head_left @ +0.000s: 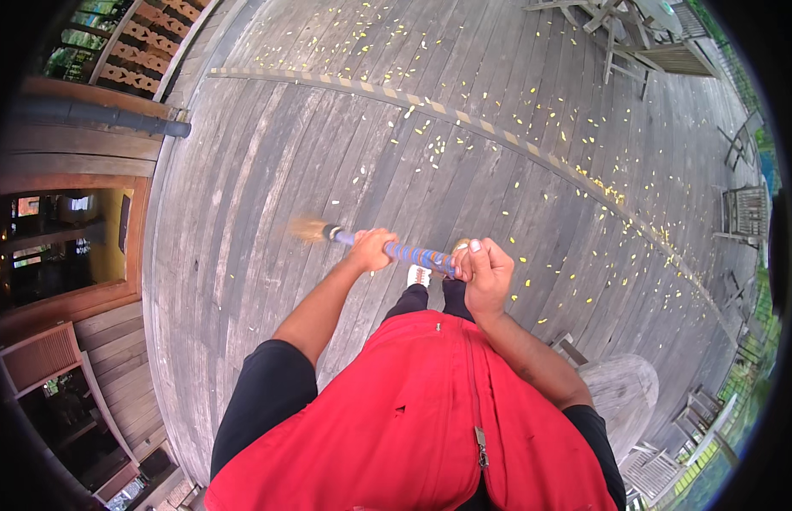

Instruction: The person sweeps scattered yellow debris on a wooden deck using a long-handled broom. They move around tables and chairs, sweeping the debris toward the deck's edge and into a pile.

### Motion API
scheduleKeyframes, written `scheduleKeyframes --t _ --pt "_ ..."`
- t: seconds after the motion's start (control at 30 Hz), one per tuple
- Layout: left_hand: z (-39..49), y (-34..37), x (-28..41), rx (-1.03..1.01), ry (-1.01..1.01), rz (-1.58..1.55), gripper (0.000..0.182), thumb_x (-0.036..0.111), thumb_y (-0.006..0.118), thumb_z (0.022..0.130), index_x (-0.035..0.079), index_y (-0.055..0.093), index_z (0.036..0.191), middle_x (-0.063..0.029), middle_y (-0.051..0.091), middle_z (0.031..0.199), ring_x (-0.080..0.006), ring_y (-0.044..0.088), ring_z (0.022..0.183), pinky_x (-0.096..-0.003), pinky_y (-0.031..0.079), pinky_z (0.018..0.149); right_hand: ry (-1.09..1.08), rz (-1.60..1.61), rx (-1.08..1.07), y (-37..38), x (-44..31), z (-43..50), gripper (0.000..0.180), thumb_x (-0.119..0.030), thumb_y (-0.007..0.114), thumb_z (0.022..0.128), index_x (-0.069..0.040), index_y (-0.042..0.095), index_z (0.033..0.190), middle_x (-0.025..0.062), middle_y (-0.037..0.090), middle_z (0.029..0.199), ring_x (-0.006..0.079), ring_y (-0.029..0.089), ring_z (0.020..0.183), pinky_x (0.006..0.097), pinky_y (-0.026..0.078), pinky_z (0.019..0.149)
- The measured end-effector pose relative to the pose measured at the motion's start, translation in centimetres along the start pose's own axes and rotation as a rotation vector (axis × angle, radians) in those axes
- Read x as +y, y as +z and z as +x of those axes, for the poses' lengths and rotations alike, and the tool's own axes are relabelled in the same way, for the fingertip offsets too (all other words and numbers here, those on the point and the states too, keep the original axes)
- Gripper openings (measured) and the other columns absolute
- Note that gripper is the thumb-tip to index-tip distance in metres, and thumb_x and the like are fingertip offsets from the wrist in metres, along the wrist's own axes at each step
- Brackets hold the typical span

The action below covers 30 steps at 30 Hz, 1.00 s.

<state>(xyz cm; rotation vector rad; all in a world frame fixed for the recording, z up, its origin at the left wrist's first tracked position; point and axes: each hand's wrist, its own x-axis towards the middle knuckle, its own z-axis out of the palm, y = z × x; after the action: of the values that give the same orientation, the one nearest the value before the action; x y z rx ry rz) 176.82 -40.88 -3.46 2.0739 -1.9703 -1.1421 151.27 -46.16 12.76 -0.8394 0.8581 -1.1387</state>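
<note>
A broom slants across in front of my body, its handle (418, 255) banded in blue and orange. My left hand (372, 250) grips the handle nearer the head, with fingers wrapped round it. At the upper end my right hand (487, 274) is closed on the handle, thumb on top. The straw-coloured bristles (308, 228) point left and are blurred; a dark binding (332, 232) joins them to the handle. Below the hands, a white shoe (419, 275) stands on the plank deck (294, 191). The other foot is mostly hidden behind the right hand.
Small yellow petals or leaves (437, 144) lie scattered beyond and along a striped strip (396, 96). A wooden-framed window (137, 236) and a dark pipe (115, 118) line the left wall. Wooden chairs (745, 214) stand at right; a round wooden table (619, 389) is close by my right elbow.
</note>
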Motion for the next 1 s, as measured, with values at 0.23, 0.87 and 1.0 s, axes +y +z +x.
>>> scheduleKeyframes --t 0.23,0.87,1.0 --pt "16.2 2.6 14.8 0.248 0.436 -0.405 0.023 0.012 0.072 0.082 0.017 0.065 0.102 -0.0064 0.068 0.107 -0.0318 0.064 0.114 -0.0518 0.044 0.105 -0.456 -0.519 -0.08 -5.0 -9.2 2.2 0.033 -0.002 0.059 0.098 -0.002 0.049 0.067 0.0063 0.058 0.064 0.0158 0.055 0.057 0.0322 0.049 0.06" --pt "13.6 0.7 22.6 0.161 0.521 -0.114 0.019 0.017 0.075 0.077 0.012 0.064 0.092 -0.0064 0.07 0.094 -0.0329 0.068 0.096 -0.0472 0.047 0.089 -0.488 -0.566 -0.183 -8.0 -16.9 2.1 0.032 -0.004 0.074 0.084 -0.005 0.05 0.064 0.0053 0.048 0.056 0.0177 0.047 0.05 0.0358 0.043 0.052" --pt "19.7 1.3 26.9 0.28 0.574 -0.445 0.024 0.021 0.079 0.075 0.014 0.063 0.091 -0.004 0.069 0.097 -0.0293 0.069 0.102 -0.0458 0.045 0.095 -0.676 -0.726 -0.305 -7.4 -16.1 2.9 0.034 -0.002 0.078 0.076 -0.005 0.048 0.059 0.0037 0.044 0.054 0.0185 0.048 0.047 0.0342 0.044 0.051"
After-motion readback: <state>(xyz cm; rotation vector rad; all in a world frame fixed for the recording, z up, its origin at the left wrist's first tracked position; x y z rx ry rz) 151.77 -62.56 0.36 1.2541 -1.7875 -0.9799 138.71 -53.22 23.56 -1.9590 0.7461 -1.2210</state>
